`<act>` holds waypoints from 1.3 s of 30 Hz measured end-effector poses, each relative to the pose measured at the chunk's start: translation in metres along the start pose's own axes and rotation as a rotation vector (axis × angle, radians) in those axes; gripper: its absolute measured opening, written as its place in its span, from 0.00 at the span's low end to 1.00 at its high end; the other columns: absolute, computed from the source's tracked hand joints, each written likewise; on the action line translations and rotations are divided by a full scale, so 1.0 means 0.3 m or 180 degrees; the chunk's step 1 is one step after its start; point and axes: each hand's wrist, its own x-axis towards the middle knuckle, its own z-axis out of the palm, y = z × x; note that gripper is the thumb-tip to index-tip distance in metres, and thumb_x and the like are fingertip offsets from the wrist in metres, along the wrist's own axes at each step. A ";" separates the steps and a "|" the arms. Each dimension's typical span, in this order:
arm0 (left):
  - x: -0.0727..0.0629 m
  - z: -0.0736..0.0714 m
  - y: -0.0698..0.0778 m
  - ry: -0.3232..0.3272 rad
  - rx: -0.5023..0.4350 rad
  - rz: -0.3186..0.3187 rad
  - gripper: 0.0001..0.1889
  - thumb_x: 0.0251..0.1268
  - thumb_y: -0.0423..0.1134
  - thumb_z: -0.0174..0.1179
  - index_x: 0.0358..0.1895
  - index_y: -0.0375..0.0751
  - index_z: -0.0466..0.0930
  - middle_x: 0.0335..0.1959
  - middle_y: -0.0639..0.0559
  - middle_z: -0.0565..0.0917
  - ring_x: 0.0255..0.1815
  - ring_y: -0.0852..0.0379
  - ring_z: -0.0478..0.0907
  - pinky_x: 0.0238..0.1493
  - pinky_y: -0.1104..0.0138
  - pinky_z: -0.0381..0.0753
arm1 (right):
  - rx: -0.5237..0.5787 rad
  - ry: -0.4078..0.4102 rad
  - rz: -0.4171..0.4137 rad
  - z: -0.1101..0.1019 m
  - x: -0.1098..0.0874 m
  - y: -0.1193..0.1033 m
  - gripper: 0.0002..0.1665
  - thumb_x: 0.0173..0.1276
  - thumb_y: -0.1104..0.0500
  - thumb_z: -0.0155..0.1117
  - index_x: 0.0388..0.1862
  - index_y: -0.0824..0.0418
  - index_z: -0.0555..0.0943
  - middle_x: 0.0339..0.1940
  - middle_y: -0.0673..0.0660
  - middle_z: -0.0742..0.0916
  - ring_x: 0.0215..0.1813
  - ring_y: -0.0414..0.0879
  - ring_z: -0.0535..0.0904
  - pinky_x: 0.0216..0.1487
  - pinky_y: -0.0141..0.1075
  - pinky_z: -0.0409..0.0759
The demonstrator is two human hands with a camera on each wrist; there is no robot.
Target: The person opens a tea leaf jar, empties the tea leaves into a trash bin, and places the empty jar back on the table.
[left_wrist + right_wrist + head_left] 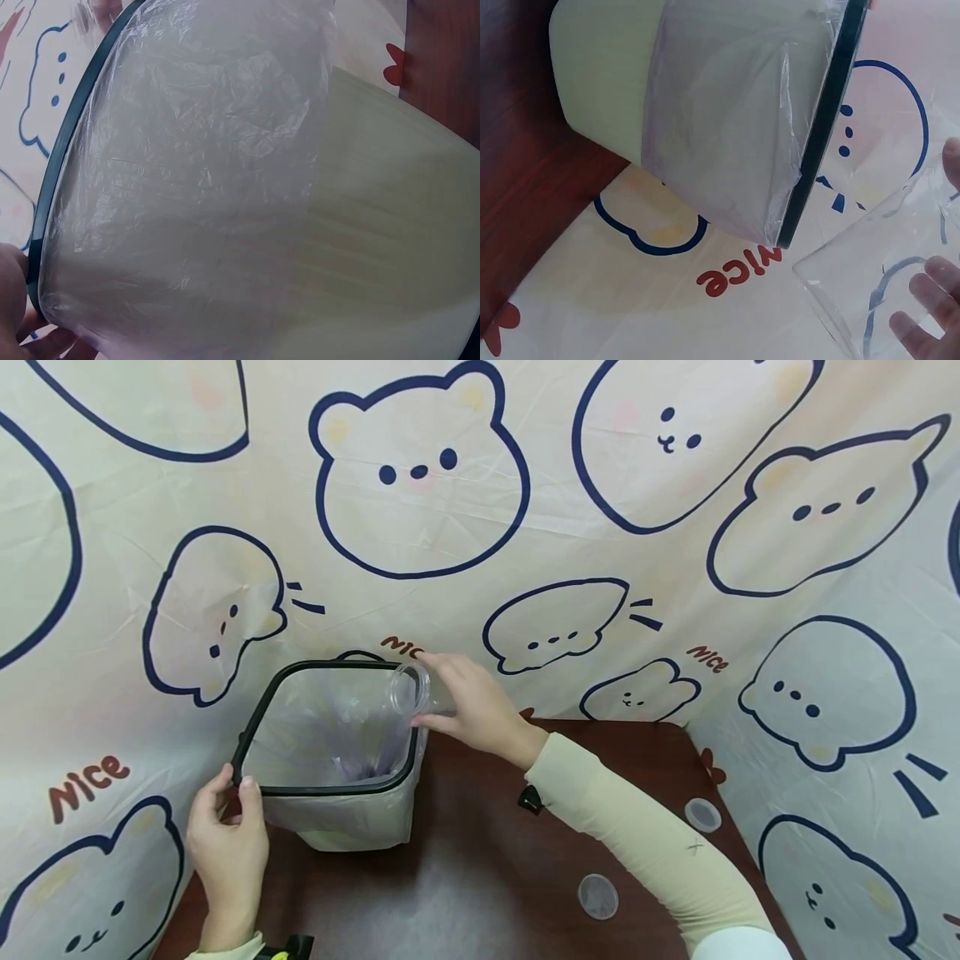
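Observation:
A trash bin (352, 835) with a black rim (326, 791) stands on the table, lined with a thin clear plastic bag (202, 172) folded over its outside. At the rim's near left corner, my left hand (231, 843) grips the edge between thumb and fingers. My right hand (480, 706) holds a clear plastic jar (874, 262) at the right side of the bin. The jar is tilted, its round mouth (408, 688) facing the bin's inside over the rim. No contents can be made out in the jar. The bottom of the bin is partly hidden by the bag.
Two clear round lids lie on the dark brown table (480, 860): one lid (598, 896) near the right forearm, the other lid (702, 815) by the right edge. A cartoon-printed cloth (420, 527) hangs behind the bin and along the sides.

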 end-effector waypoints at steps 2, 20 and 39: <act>0.000 0.000 0.000 0.0001 0.0001 -0.0005 0.22 0.76 0.45 0.56 0.66 0.36 0.77 0.64 0.42 0.80 0.50 0.73 0.72 0.42 0.81 0.69 | 0.0156 0.0021 0.0092 -0.004 -0.008 0.004 0.49 0.62 0.44 0.77 0.75 0.64 0.68 0.71 0.59 0.77 0.72 0.51 0.71 0.73 0.41 0.66; 0.007 0.004 -0.001 -0.0057 0.0020 -0.0047 0.23 0.77 0.46 0.56 0.67 0.37 0.77 0.66 0.43 0.79 0.55 0.59 0.76 0.42 0.82 0.68 | 0.1207 0.0228 0.0591 -0.037 -0.114 0.051 0.47 0.60 0.54 0.80 0.74 0.64 0.68 0.67 0.58 0.78 0.66 0.48 0.74 0.66 0.47 0.75; 0.002 -0.004 -0.005 -0.0042 0.0026 -0.0028 0.23 0.77 0.46 0.56 0.66 0.36 0.77 0.66 0.43 0.79 0.57 0.59 0.76 0.42 0.82 0.68 | 0.1672 0.0242 0.0950 -0.057 -0.216 0.072 0.45 0.66 0.57 0.75 0.78 0.60 0.65 0.65 0.58 0.80 0.63 0.53 0.77 0.60 0.61 0.76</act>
